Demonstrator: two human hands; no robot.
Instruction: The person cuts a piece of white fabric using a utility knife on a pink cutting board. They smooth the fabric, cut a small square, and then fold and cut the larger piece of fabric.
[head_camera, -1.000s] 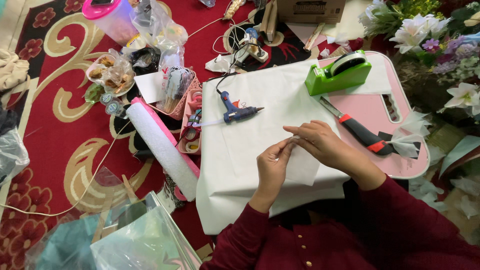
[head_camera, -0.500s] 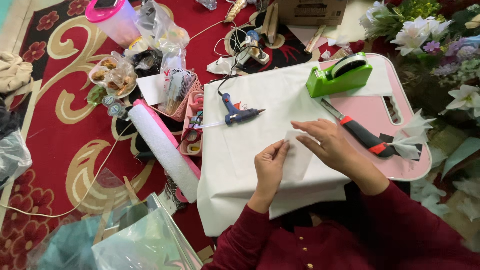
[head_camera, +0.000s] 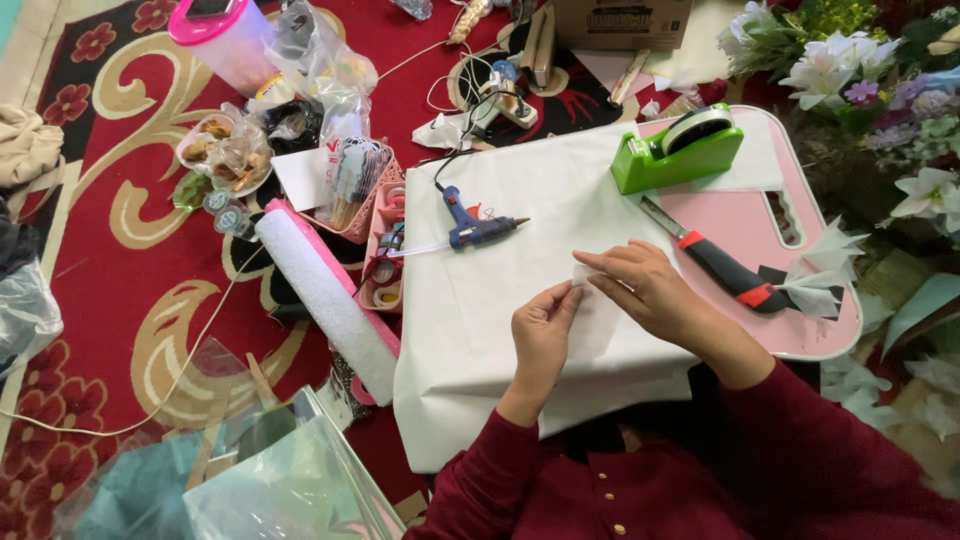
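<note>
My left hand (head_camera: 541, 330) and my right hand (head_camera: 648, 292) both pinch a small translucent piece of white tissue paper (head_camera: 598, 318). They hold it just above a large white paper sheet (head_camera: 480, 320) spread over a pink lap table (head_camera: 800, 240). The left fingertips grip the piece's left edge, and the right hand covers its upper right part. A blue glue gun (head_camera: 476, 228) lies on the sheet beyond my hands. To the right lie a red and black utility knife (head_camera: 715, 262) and a green tape dispenser (head_camera: 680, 150).
A white foam roll (head_camera: 325, 300) and pink trays of small supplies (head_camera: 385, 250) sit left of the sheet on a red patterned carpet (head_camera: 120, 250). Artificial flowers (head_camera: 860, 80) fill the right side. Clear cellophane (head_camera: 250, 470) lies at the lower left, and cords and a cardboard box (head_camera: 620, 20) at the top.
My hands have shifted slightly on the small tissue piece, the left fingers rising along its edge. Everything else stays where it was.
</note>
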